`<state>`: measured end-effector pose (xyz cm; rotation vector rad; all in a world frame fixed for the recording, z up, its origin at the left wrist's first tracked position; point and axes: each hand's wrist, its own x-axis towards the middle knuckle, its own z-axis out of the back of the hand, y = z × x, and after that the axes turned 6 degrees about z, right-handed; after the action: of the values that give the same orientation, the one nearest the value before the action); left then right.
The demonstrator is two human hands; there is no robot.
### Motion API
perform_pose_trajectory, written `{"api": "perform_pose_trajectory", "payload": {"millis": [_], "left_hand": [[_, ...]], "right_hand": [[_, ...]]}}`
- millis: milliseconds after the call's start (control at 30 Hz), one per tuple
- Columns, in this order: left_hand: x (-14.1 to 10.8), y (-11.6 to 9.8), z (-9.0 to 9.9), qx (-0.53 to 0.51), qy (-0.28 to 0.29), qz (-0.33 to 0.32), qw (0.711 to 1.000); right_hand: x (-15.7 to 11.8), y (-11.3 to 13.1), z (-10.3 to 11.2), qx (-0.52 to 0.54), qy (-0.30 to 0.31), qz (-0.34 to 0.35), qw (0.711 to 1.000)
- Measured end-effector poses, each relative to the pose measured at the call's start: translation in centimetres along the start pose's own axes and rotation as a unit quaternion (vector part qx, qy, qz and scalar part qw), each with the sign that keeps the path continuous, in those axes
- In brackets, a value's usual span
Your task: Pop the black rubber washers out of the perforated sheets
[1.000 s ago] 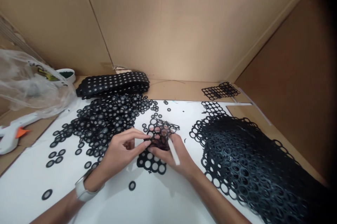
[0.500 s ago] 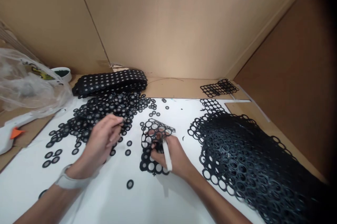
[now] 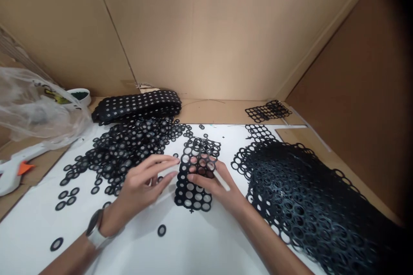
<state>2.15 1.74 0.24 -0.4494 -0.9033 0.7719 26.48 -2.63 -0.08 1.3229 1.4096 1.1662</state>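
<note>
A black perforated sheet, with rows of round holes and rings, stands a little curled over the white board. My right hand pinches it by the right side, thumb in front and fingers behind, visible through the holes. A slim white pen-like stick is also held in this hand; its tip is hidden. My left hand, with a watch on the wrist, is at the sheet's left edge. Its thumb and fingers are apart, with nothing visible between them. A loose black ring lies on the board below.
A heap of small black rings covers the board's left. Behind it lies a folded dotted black strip. Many empty ring sheets are piled at right. A plastic bag, a white cup and a white glue gun sit at far left.
My left hand has moved right from the ring heap to the sheet, and its fingers have parted. The sheet has been tilted more upright in my right hand. The view has shifted slightly.
</note>
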Motion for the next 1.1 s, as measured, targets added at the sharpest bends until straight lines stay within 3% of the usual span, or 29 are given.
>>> {"api": "perform_pose_trajectory", "payload": {"millis": [67,167,333,467,567,667,733,833,967,1100], "left_hand": [[-0.4,-0.3,-0.7,-0.020,0.027,-0.014,0.999],[-0.6,-0.6,-1.4,-0.047,0.026,0.011,0.999],[0.0,-0.8,-1.3,-0.065,0.030,0.167,0.983],[1.2,1.0,1.0,-0.069,-0.095,0.294,0.949],[2.1,2.3,2.7,-0.046,-0.162,0.315,0.934],[2.2,2.1,2.9,-0.022,-0.157,0.268,0.950],[1.7,1.4,2.2,-0.003,-0.133,0.194,0.972],[0.7,0.4,0.8,-0.005,-0.050,0.059,0.997],[-0.4,0.2,-0.7,0.001,0.037,-0.059,0.998],[-0.6,-0.1,-1.0,0.081,0.019,-0.093,0.992]], "right_hand": [[-0.2,0.4,-0.1,-0.027,0.026,0.008,0.999],[-0.1,0.8,-0.5,-0.063,0.047,0.049,0.996],[-0.1,0.5,-1.8,-0.127,0.042,0.079,0.988],[-0.6,0.2,-2.3,-0.107,0.074,0.040,0.991],[-0.7,0.1,-1.9,-0.063,0.053,0.010,0.997],[-0.5,0.1,-1.0,-0.021,0.022,-0.004,1.000],[-0.3,0.0,-0.4,-0.006,-0.013,-0.013,1.000],[-0.1,0.0,-0.1,0.008,-0.051,-0.043,0.998],[0.0,0.3,-0.5,0.058,-0.030,-0.057,0.996],[0.0,0.5,-1.0,0.089,-0.013,-0.054,0.995]]}}
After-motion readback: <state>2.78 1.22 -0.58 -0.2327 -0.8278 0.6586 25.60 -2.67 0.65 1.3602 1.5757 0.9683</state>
